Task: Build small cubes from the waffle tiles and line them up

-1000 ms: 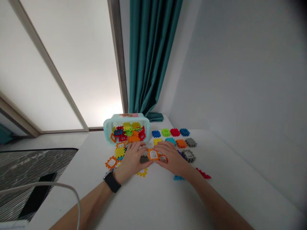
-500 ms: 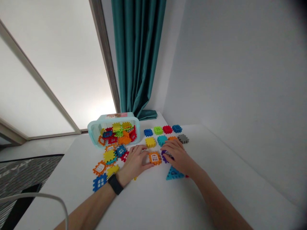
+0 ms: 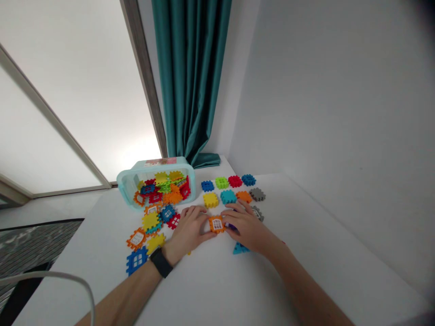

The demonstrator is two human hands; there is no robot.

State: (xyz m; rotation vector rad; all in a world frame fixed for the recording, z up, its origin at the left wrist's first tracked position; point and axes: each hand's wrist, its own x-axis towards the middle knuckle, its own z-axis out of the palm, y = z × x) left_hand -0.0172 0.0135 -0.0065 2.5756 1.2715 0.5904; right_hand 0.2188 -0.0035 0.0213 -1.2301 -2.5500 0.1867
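The left hand and right hand rest on the white worktop, one on each side of an orange window tile, which lies flat between them. The left fingers are slightly spread and curve forward, with the thumb reaching the tile's lower left edge. The right fingers are spread and lie close against its right side, partly over a purple piece. Neither hand is wide open, but whether they grip the tile or only touch it cannot be told. A black watch circles the left wrist. Beyond the hands, a pale teal tub lies on its side, full of mixed tiles, with a loose heap of tiles spilling out to the left of the left hand, including a blue window tile. Two rows of single tiles stand beyond the hands: blue, green, red and blue, then yellow, teal, orange and gray. A teal triangle lies just below the right hand. A dark teal curtain hangs behind the worktop.
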